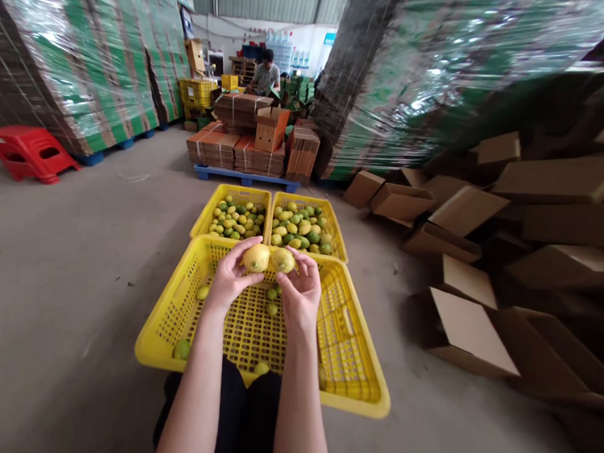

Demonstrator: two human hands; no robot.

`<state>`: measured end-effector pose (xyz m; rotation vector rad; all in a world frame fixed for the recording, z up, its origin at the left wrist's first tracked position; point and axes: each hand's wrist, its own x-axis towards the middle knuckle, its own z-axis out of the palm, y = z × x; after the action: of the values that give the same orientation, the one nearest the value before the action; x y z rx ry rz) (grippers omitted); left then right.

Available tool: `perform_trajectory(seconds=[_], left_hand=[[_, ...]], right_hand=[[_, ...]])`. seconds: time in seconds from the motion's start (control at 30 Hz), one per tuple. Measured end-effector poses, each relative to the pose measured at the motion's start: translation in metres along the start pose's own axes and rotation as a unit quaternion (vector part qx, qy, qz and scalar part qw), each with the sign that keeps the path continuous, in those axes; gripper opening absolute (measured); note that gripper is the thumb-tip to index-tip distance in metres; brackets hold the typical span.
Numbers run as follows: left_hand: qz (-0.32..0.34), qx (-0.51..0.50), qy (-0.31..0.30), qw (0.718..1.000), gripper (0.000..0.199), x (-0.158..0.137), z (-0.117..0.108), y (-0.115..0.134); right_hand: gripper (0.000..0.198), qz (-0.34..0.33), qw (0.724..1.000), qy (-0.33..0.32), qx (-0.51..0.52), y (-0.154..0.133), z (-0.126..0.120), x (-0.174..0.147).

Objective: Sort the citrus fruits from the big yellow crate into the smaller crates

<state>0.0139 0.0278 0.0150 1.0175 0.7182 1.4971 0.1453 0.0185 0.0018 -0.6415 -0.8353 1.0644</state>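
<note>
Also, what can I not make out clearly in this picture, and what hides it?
All in the head view:
Far side of the lemon in the left hand: turned from the camera.
Part of the near crate: behind the forearms.
Lower fruit in the back right crate: under the top fruit.
Cardboard boxes at right: blurred, some cut by the edge.

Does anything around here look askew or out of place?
Yes: right of the yellow crates, cardboard boxes lie jumbled at odd angles, unlike the strapped carton bundles stacked on the blue pallet.
</note>
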Motion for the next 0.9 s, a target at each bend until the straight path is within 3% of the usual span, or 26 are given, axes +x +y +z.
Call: perform_trajectory(seconds=[0.13,0.23,0.37,0.5,0.63,0.8,0.9], left_hand=[[-0.002,-0.045,0.053,0.998,0.063,0.003,0.004,-0.003],[-0.070,-0.115,0.111,0.985,0.045,0.008,0.007,-0.005],[-0.133,-0.184,0.135,0.965,0.043,0.013,0.009,-0.009],[-0.121,-0.242,0.194,0.943,0.036,0.012,0.018,-0.013],[-0.121,-0.289,0.221,0.924,0.033,0.009,0.035,-0.012],[-0.063,-0.234,0.262,0.934,0.028,0.006,0.043,-0.018],[-0.118,-0.201,0.197,0.952,0.040,0.006,0.033,-0.029]], right_hand=[[0.037,0.019,1.000,0.011,-0.001,-0.002,0.000,0.000],[0.025,0.091,0.995,0.004,0.044,0.001,-0.002,0.001],[0.026,0.163,0.984,-0.017,0.065,0.010,-0.001,0.003],[0.031,0.138,0.990,0.014,0.031,0.021,0.007,0.002],[0.032,0.055,0.993,0.018,-0.100,0.029,0.020,-0.006],[0.052,0.030,0.991,-0.031,-0.131,0.034,0.030,-0.017],[0.064,0.014,0.984,-0.012,-0.175,0.033,0.032,-0.018]])
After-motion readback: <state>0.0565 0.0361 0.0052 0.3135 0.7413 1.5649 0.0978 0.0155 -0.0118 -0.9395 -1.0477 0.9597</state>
